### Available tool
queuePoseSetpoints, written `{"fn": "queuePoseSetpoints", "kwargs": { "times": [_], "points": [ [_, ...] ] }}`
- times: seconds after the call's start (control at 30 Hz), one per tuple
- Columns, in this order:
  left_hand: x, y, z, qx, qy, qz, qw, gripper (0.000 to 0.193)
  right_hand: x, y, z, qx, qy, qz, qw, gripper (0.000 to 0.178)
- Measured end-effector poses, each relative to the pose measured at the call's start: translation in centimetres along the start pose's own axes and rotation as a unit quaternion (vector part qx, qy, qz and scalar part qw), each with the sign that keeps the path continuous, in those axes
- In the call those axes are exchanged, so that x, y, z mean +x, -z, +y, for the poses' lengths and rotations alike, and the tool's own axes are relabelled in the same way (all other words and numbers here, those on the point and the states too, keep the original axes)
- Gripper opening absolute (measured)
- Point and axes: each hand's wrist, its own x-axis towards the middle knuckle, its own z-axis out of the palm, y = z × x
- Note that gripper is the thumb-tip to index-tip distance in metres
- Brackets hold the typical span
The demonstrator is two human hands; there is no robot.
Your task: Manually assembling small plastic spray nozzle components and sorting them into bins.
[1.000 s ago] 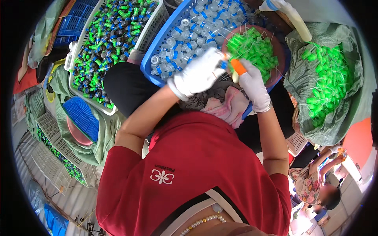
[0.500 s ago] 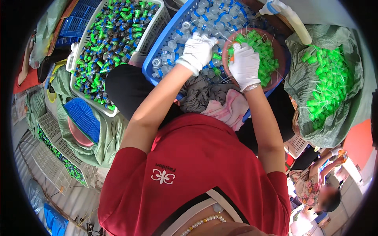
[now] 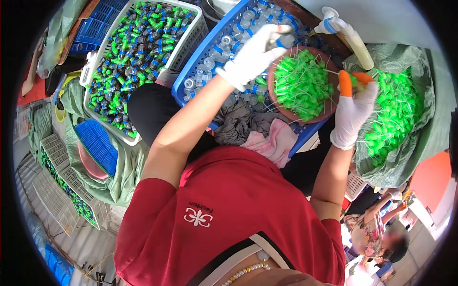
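Note:
A small clear bottle (image 3: 285, 42) is pinched in the fingertips of my left hand (image 3: 255, 55), which wears a white glove. That hand hangs over a blue basket (image 3: 179, 86) of similar clear bottles with blue bands. My right hand (image 3: 355, 109), gloved in white with orange fingertip covers, pinches a green cap (image 3: 353, 79) with a thin white stem pointing left. It is held above the right side of a reddish-brown basin (image 3: 270, 86). Many green stemmed caps (image 3: 301, 88) are heaped in this basin, which rests on the blue basket. My two hands are apart.
A white basket (image 3: 88, 102) of dark bottles with green caps stands at left. An open sack (image 3: 377, 178) of green caps lies at right. Grey and pink cloths (image 3: 274, 143) lie before the basket. Another person (image 3: 365, 229) works at lower right.
My right hand has risen out of the basin and moved right with a green cap. My left hand has moved up and right from among the bottles, with a bottle now showing in its fingers.

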Motion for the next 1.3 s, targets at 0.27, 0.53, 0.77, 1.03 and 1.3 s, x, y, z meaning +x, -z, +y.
{"fn": "queuePoseSetpoints", "kwargs": {
  "times": [0.27, 0.53, 0.77, 1.03, 1.3],
  "points": [
    [2.3, -3.0, 0.4, -0.115, -0.044, -0.01, 0.992, 0.041, 1.6, -0.6, -4.9, -0.089, 0.133, 0.011, 0.987, 0.031],
    [2.7, -3.0, 1.2, -0.145, -0.007, -0.033, 0.989, 0.04, 1.2, -0.6, -2.9, -0.094, 0.038, -0.035, 0.994, 0.029],
    [2.7, -3.2, 1.3, -0.14, -0.018, -0.032, 0.989, 0.04, 1.5, -0.6, -1.9, -0.087, 0.06, -0.022, 0.994, 0.028],
    [2.7, -3.1, 1.0, -0.12, -0.014, -0.033, 0.992, 0.04, 1.4, -0.8, -1.9, -0.099, 0.085, -0.009, 0.991, 0.028],
    [2.5, -3.0, 0.1, -0.099, -0.011, -0.027, 0.995, 0.041, 1.3, -0.6, -2.5, -0.139, 0.145, 0.021, 0.979, 0.031]
  ]
}}
